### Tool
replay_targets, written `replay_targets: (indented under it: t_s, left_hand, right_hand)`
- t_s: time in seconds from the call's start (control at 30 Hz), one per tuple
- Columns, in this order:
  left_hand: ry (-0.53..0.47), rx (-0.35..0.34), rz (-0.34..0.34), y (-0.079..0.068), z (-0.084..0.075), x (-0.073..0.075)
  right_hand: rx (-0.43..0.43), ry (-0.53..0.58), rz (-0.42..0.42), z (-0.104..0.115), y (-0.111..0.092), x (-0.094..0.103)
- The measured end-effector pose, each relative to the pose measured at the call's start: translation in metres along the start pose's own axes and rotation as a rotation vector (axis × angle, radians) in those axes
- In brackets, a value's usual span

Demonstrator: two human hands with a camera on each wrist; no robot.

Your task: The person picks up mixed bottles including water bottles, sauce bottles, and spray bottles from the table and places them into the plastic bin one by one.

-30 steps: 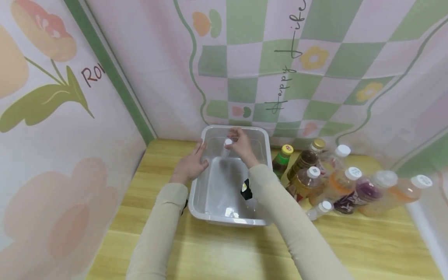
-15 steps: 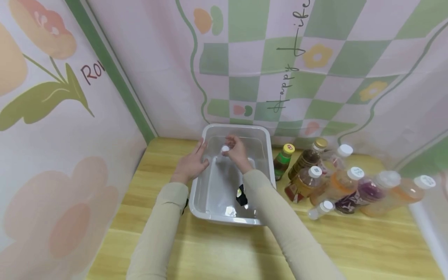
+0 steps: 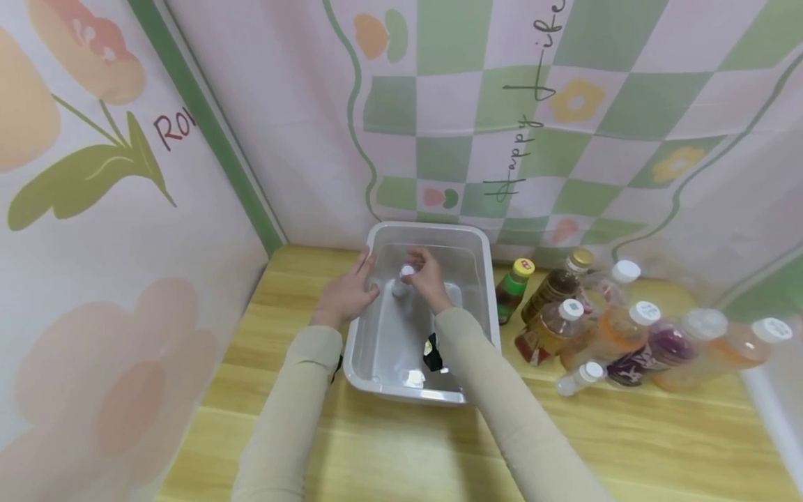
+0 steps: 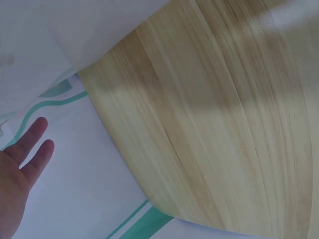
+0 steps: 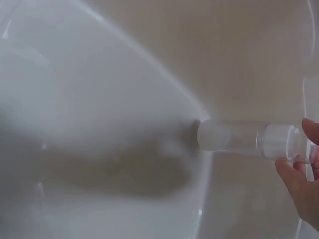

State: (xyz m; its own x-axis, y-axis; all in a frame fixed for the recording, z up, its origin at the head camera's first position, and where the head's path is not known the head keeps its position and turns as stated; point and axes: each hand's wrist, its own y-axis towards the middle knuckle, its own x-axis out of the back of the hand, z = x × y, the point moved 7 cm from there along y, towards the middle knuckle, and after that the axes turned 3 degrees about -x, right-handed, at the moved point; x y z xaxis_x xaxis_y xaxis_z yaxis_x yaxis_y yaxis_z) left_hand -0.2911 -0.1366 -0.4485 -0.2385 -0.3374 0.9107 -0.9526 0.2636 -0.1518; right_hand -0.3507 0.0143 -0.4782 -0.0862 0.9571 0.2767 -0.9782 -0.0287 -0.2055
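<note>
My right hand (image 3: pixel 429 279) pinches the top of a small clear bottle (image 3: pixel 399 287) inside the grey plastic basin (image 3: pixel 392 341). In the right wrist view the bottle (image 5: pixel 239 137) has a white collar under a clear cap, and thumb and fingers grip that cap end. Its base is right at the edge where the basin floor meets the wall. My left hand (image 3: pixel 343 296) rests at the basin's left rim with fingers straight. In the left wrist view the left hand (image 4: pixel 15 179) shows two extended fingers; the basin wall overlaps the upper left.
To the basin's right stand several drink bottles, among them a green bottle (image 3: pixel 511 293) with a yellow cap and a purple-labelled bottle (image 3: pixel 652 355). Another small clear bottle (image 3: pixel 580 378) is in front of them. A printed curtain (image 3: pixel 295 139) hangs behind the wooden table (image 3: pixel 376 453).
My right hand has come down and toward me with the small bottle, deeper into the basin. The left hand stays at the rim.
</note>
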Motion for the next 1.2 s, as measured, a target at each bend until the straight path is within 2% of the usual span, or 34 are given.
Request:
replay_targets:
  t_s: [0.07, 0.17, 0.27, 0.3, 0.37, 0.43, 0.57, 0.67, 0.7, 0.8, 0.83, 0.87, 0.97, 1.03, 1.07, 1.2]
  left_hand:
    - [-0.011, -0.002, -0.005, 0.000, -0.001, 0.000]
    - [-0.015, -0.001, -0.012, 0.000, -0.001, 0.001]
    - [-0.016, 0.002, -0.011, 0.000, 0.000, 0.000]
    - [-0.017, 0.002, -0.010, 0.000, 0.000, -0.001]
    - [-0.019, 0.003, -0.010, 0.001, 0.001, -0.001]
    - [-0.018, 0.000, -0.011, 0.001, 0.001, -0.001]
    - [-0.019, -0.001, -0.012, 0.002, 0.000, 0.000]
    - [-0.013, 0.005, -0.006, 0.002, 0.001, -0.001]
    - [-0.011, 0.006, -0.006, 0.002, 0.001, -0.001]
    - [-0.014, 0.009, -0.007, 0.001, 0.002, -0.001]
    - [-0.017, 0.009, -0.008, 0.001, 0.002, -0.001]
    - [-0.018, 0.009, -0.008, 0.001, 0.002, 0.000]
    - [-0.024, 0.006, -0.006, 0.001, 0.001, -0.001]
    - [-0.025, 0.003, -0.008, 0.001, 0.001, 0.000]
    - [-0.025, 0.002, -0.010, 0.001, 0.001, 0.000]
    - [-0.021, 0.000, -0.014, 0.002, 0.001, -0.002]
  right_hand:
    - [0.028, 0.032, 0.007, -0.003, 0.002, 0.001]
    - [0.096, 0.075, -0.020, -0.039, 0.037, -0.005]
    - [0.154, 0.105, -0.007, -0.080, 0.082, -0.015]
    - [0.144, 0.093, -0.005, -0.092, 0.094, -0.019]
    - [0.136, 0.087, 0.016, -0.096, 0.100, -0.021]
    - [0.151, 0.113, 0.043, -0.088, 0.091, -0.019]
    - [0.132, 0.117, 0.027, -0.046, 0.046, -0.009]
    - [0.056, 0.064, 0.033, -0.015, 0.014, -0.007]
    - [0.045, 0.057, 0.036, -0.011, 0.009, -0.008]
    - [0.052, 0.048, 0.041, -0.013, 0.009, -0.008]
    - [0.106, 0.081, 0.052, -0.024, 0.020, -0.008]
    - [0.117, 0.097, 0.053, -0.026, 0.022, -0.008]
    - [0.119, 0.091, 0.053, -0.029, 0.025, -0.007]
    - [0.111, 0.091, 0.058, -0.027, 0.022, -0.007]
    - [0.066, 0.058, 0.047, -0.017, 0.011, -0.007]
    - [0.071, 0.061, 0.049, -0.010, 0.003, -0.006]
